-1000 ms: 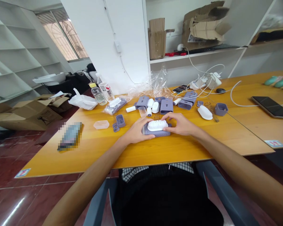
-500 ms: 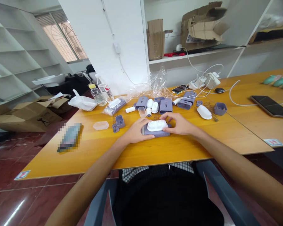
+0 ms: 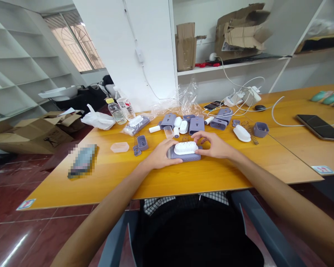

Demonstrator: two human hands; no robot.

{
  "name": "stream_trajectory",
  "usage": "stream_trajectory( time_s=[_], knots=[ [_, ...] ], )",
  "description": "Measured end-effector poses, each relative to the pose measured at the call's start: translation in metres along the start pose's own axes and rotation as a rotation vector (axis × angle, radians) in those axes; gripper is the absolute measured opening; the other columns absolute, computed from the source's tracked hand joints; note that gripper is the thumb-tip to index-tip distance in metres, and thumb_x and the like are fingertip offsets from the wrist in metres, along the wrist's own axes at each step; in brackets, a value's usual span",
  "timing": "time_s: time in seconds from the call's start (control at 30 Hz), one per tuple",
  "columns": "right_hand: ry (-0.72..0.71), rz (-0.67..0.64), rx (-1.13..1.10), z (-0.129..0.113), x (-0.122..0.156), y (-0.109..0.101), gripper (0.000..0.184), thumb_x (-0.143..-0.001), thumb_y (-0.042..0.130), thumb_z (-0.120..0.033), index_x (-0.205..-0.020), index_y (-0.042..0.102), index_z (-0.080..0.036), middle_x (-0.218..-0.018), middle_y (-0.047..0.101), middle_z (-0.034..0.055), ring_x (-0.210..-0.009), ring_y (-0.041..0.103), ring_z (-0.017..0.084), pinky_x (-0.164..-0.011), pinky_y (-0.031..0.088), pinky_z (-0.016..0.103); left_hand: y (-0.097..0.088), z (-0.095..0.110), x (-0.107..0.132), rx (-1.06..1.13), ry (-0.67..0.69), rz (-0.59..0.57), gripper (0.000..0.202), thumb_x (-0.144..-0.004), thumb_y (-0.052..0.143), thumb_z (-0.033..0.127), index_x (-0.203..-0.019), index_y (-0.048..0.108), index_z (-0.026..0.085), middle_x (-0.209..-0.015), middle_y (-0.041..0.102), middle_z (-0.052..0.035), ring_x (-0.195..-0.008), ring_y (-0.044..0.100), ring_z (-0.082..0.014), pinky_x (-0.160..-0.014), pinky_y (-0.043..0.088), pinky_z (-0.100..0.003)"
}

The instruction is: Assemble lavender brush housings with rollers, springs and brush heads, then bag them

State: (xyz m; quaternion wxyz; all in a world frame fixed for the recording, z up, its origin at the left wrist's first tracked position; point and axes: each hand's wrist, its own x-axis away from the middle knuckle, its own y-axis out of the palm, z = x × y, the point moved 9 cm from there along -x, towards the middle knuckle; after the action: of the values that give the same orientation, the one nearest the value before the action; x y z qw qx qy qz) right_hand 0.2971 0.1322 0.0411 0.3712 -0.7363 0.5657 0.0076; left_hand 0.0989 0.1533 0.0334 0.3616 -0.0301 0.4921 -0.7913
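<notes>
A purple plastic case with a white brush head (image 3: 186, 148) on top lies on the wooden table (image 3: 183, 178) in front of me. My left hand (image 3: 158, 155) is curled round the case's left end, thumb along its near side. Curved over the right end is my right hand (image 3: 215, 145), fingertips at the far edge by the white brush head. Just behind lie several more purple cases (image 3: 196, 125) and white brush heads (image 3: 183, 127).
A purple cup with a spring (image 3: 141, 142) and a clear lid (image 3: 119, 147) lie left. Water bottles (image 3: 116, 111), plastic bags (image 3: 98, 120), a power strip with cables (image 3: 243, 97), a phone (image 3: 320, 127) and a blurred flat object (image 3: 82, 161) also occupy the table. Cardboard boxes (image 3: 30, 133) stand on the floor left.
My right hand's fingers have shifted slightly toward the far right corner of the case. The left hand and the case stay put.
</notes>
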Motion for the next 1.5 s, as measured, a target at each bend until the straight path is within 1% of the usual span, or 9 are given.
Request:
stream_trajectory(
  time_s=[0.2,0.37,0.53,0.7,0.83,0.97,1.13,1.3,1.5],
  knots=[
    [0.014,0.016,-0.072,0.005,-0.001,0.002,0.04,-0.078,0.085,-0.033,-0.115,0.071,-0.025,-0.106,0.076,0.006,-0.104,0.072,0.027,-0.091,0.059,0.045,0.0,-0.002,0.0,-0.006,0.025,0.015,0.067,-0.082,0.086,0.062,-0.13,0.063,0.022,-0.132,0.068,-0.0146,-0.128,0.064,-0.0383,-0.113,0.05,-0.058],
    [0.012,0.027,-0.09,0.006,-0.002,0.004,0.038,-0.077,0.086,-0.033,-0.111,0.071,-0.025,-0.106,0.076,0.006,-0.103,0.072,0.027,-0.089,0.058,0.044,-0.001,-0.006,0.001,-0.017,0.034,0.017,0.07,-0.082,0.086,0.061,-0.135,0.062,0.022,-0.141,0.066,-0.0166,-0.139,0.058,-0.0407,-0.12,0.045,-0.062],
    [0.017,0.025,-0.088,0.007,-0.004,0.01,0.029,-0.079,0.084,-0.033,-0.104,0.071,-0.024,-0.106,0.077,0.0062,-0.098,0.072,0.026,-0.086,0.058,0.042,0.001,-0.008,0.001,-0.034,0.014,0.02,0.071,-0.081,0.086,0.06,-0.136,0.062,0.022,-0.142,0.065,-0.0173,-0.138,0.059,-0.0414,-0.118,0.046,-0.063],
    [-0.013,0.039,-0.065,0.004,-0.007,0.014,0.03,-0.082,0.078,-0.028,-0.11,0.071,-0.023,-0.112,0.076,0.0079,-0.101,0.07,0.026,-0.079,0.058,0.039,0.003,-0.004,-0.004,-0.033,0.023,0.034,0.068,-0.082,0.085,0.06,-0.133,0.061,0.022,-0.141,0.065,-0.0168,-0.135,0.061,-0.0404,-0.117,0.047,-0.062],
    [-0.01,0.023,-0.079,0.005,-0.006,0.01,0.038,-0.079,0.08,-0.028,-0.116,0.07,-0.024,-0.117,0.075,0.009,-0.107,0.071,0.028,-0.082,0.059,0.04,0.0,-0.002,-0.005,-0.018,0.035,0.036,0.068,-0.083,0.084,0.063,-0.132,0.062,0.021,-0.139,0.067,-0.0161,-0.132,0.063,-0.0396,-0.115,0.049,-0.06],
    [0.0,0.044,-0.125,0.008,-0.004,0.0,0.036,-0.083,0.079,-0.029,-0.118,0.07,-0.025,-0.108,0.075,0.0064,-0.104,0.072,0.027,-0.089,0.058,0.043,-0.003,0.001,-0.004,-0.012,0.04,0.033,0.067,-0.084,0.084,0.062,-0.132,0.062,0.022,-0.14,0.067,-0.0153,-0.131,0.064,-0.0389,-0.114,0.05,-0.058],
    [0.018,0.081,-0.129,0.01,-0.004,-0.005,0.03,-0.081,0.083,-0.033,-0.109,0.074,-0.024,-0.102,0.078,0.0059,-0.096,0.074,0.026,-0.088,0.057,0.045,-0.002,0.0,-0.003,-0.019,0.027,0.024,0.066,-0.083,0.085,0.059,-0.133,0.061,0.022,-0.137,0.068,-0.0145,-0.129,0.065,-0.0374,-0.114,0.05,-0.059],
    [0.034,0.098,-0.156,0.011,-0.005,-0.003,0.024,-0.079,0.085,-0.035,-0.097,0.076,-0.024,-0.097,0.08,0.0057,-0.089,0.073,0.025,-0.088,0.057,0.044,0.0,0.0,-0.002,-0.04,0.038,0.031,0.064,-0.083,0.085,0.058,-0.131,0.061,0.023,-0.137,0.067,-0.0147,-0.132,0.063,-0.0386,-0.115,0.049,-0.06],
    [0.029,0.045,-0.238,0.01,-0.011,0.01,0.015,-0.082,0.079,-0.034,-0.091,0.076,-0.023,-0.095,0.08,0.006,-0.087,0.072,0.024,-0.085,0.058,0.042,0.005,0.005,-0.004,-0.083,0.057,0.052,0.062,-0.081,0.085,0.054,-0.127,0.06,0.02,-0.124,0.067,-0.0145,-0.117,0.067,-0.036,-0.105,0.055,-0.056]
  ],
)
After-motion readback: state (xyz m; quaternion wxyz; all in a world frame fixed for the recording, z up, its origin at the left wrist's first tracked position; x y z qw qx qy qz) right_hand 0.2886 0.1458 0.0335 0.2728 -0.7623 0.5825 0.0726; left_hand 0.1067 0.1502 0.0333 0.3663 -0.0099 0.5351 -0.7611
